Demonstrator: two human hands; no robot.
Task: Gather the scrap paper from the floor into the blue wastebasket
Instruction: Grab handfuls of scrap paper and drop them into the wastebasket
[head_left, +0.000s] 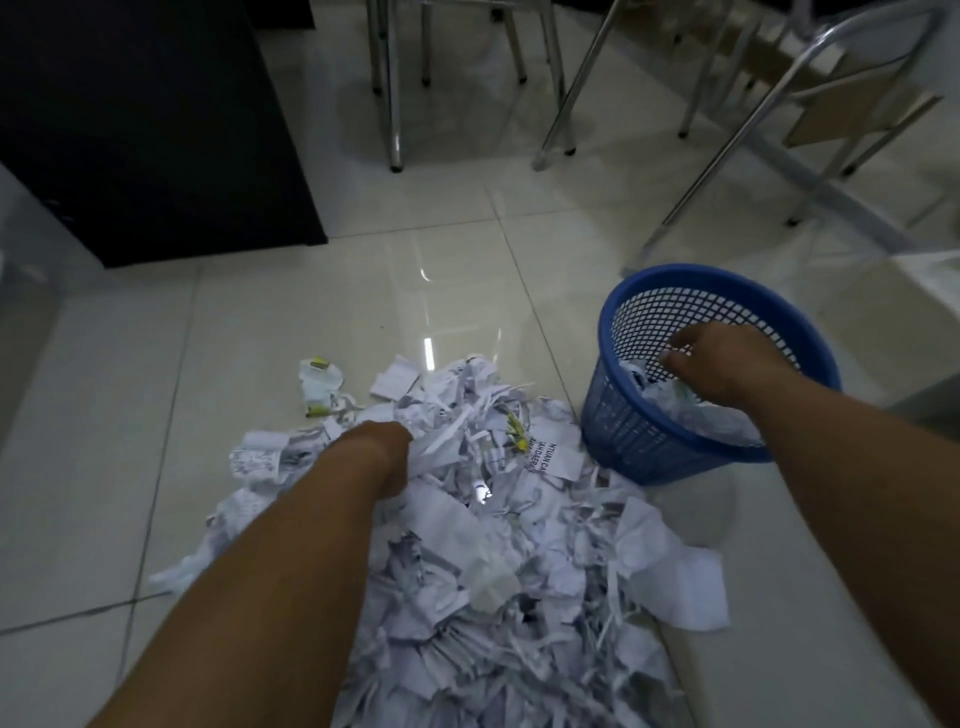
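A big heap of torn white scrap paper (483, 561) covers the tiled floor in front of me. My left hand (382, 454) is pushed into the heap's far left side, its fingers buried and closed around paper strips. The blue mesh wastebasket (644, 431) stands on the floor right of the heap, with crumpled paper (691, 410) inside. My right hand (722, 364) hangs inside the basket's mouth, palm down, fingers loosely apart just above that paper. A few loose scraps (319, 384) lie apart at the heap's far left edge.
A black cabinet (156, 130) stands at the back left. Metal chair and table legs (395, 88) crowd the back centre, and a folding chair (810, 135) leans at the back right, just behind the basket. Glossy pale floor tiles (311, 306) lie between cabinet and heap.
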